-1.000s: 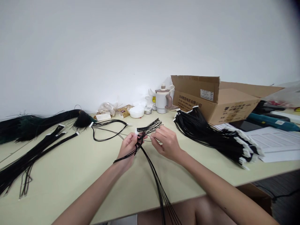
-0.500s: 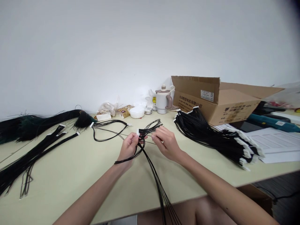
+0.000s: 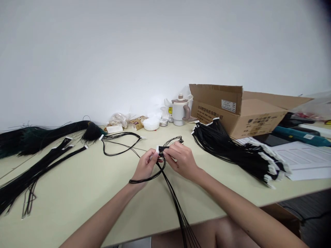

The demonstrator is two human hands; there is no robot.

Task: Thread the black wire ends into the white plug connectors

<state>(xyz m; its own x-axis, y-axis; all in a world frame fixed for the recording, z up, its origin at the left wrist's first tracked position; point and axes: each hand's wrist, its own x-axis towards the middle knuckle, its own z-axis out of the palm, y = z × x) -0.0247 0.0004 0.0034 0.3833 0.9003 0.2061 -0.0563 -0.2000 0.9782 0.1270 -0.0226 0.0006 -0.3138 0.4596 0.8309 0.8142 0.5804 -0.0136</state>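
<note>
Between thumb and fingers, my left hand (image 3: 146, 165) grips a small white connector (image 3: 157, 149) with black wires coming out of it. My right hand (image 3: 182, 157) is closed around those black wires (image 3: 163, 148) just right of the connector, fingers pinched. A loop of the wires (image 3: 147, 179) hangs over my left wrist, and a longer strand (image 3: 178, 203) runs down over the table's front edge. Wire ends show past my right fingers. Behind my left hand lies another wire harness (image 3: 121, 133) with a white connector at its left end.
Bundles of black wires (image 3: 33, 168) lie at the left. A large pile of wired harnesses (image 3: 227, 148) with white connectors lies at the right, before an open cardboard box (image 3: 256, 117). A white bowl (image 3: 151, 124) and a lidded mug (image 3: 180, 112) stand by the wall.
My right hand has come in toward the connector and closed on the wires beside it. My left hand has shifted slightly right with the connector.
</note>
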